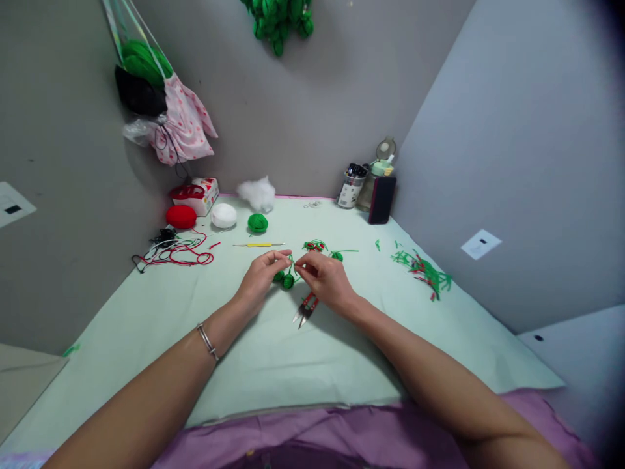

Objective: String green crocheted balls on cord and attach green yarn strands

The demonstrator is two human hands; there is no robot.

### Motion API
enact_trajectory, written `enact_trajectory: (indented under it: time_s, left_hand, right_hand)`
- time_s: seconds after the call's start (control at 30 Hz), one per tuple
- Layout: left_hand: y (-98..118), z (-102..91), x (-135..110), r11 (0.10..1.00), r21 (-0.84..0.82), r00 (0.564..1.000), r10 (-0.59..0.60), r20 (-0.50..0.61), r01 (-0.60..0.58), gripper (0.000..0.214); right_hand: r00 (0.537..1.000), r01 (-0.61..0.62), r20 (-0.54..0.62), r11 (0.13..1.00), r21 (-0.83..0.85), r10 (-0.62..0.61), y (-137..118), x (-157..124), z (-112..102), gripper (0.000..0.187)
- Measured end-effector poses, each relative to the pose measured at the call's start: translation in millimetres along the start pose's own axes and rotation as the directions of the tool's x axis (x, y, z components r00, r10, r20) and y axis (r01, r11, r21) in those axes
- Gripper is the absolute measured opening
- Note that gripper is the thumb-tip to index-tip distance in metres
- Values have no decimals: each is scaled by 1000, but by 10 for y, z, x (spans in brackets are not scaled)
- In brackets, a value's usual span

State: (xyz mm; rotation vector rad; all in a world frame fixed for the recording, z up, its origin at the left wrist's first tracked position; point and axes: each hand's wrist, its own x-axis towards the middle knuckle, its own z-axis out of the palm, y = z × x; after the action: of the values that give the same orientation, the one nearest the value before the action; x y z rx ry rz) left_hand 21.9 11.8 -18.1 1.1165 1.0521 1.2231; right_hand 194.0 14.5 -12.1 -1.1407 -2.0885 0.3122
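Observation:
My left hand (260, 279) is closed in a pinch on green yarn (291, 264). Opposite it, my right hand (328, 279) pinches the same yarn between thumb and forefinger. Small round green yarn balls (288, 281) hang or rest just below the fingertips; I cannot tell whether they touch the table. Red-handled thread snips (306, 307) lie under my right hand, blades toward me. Behind the hands are a red-and-green yarn piece (315, 246) and another small green ball (337, 256), partly hidden by my right hand.
A yellow crochet hook (258, 245) lies behind my left hand. Farther back are green (258, 223), white (224, 215) and red (181, 217) yarn balls and white stuffing (258, 194). Yarn scraps (424, 272) are at right. A phone (382, 200) leans near a pen cup (351, 187).

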Motion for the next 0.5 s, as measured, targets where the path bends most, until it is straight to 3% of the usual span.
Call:
enact_trajectory:
  time_s: [0.23, 0.5]
  left_hand:
    - [24, -4, 9, 999, 44, 999, -1, -40, 3, 10]
    - [31, -35, 23, 1000, 29, 998, -10, -55, 11, 9]
  right_hand:
    - [999, -54, -4, 997, -63, 53, 41, 38, -11, 9]
    - [993, -119, -3, 992, 34, 120, 59, 56, -31, 8]
